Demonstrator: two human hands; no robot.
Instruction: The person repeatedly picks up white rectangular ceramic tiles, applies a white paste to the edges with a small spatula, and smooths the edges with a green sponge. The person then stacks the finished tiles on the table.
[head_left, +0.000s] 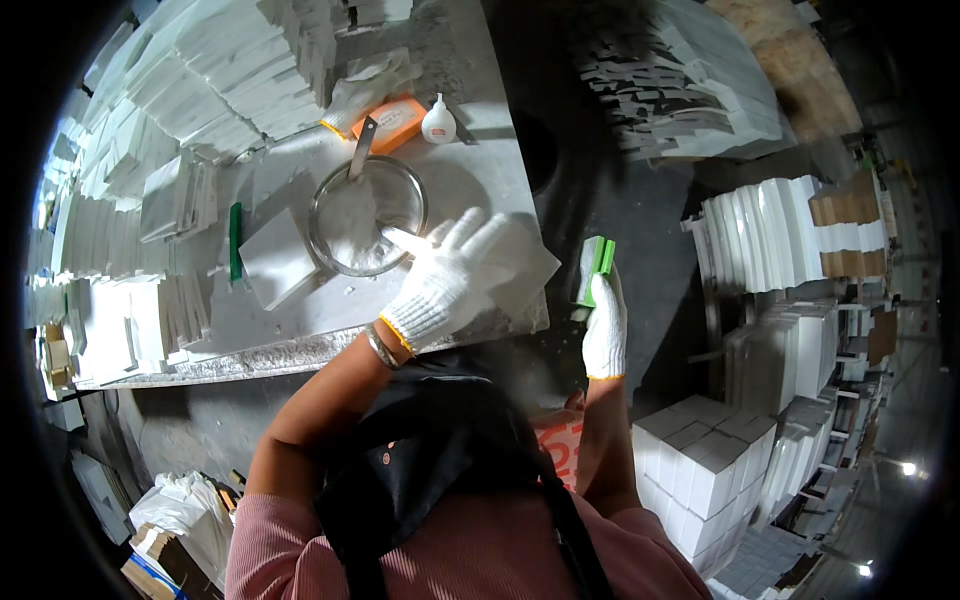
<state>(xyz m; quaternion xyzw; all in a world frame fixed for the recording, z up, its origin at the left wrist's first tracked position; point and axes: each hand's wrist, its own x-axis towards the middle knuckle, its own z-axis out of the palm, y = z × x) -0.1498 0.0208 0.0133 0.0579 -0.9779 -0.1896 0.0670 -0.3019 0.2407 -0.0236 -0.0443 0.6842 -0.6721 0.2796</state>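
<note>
My left hand (440, 280), in a white knitted glove, is over the table with its fingers spread. It lies against a flat white tile (525, 265) at the table's right corner, and one finger reaches the rim of a round steel bowl (316, 228). White powder or paste (358, 220) sits in the bowl, with a flat metal scraper (363, 145) leaning in it. My right hand (606, 335), gloved too, is closed round a small green and white block (597, 268) past the table's right edge. Its exact kind is unclear.
Behind the bowl are an orange box (392, 124) and a white squeeze bottle (439, 122). A white tile (280, 258) and a green strip (235, 242) lie left of it. White slabs (210, 75) are stacked far left; more stacks (705, 470) stand right.
</note>
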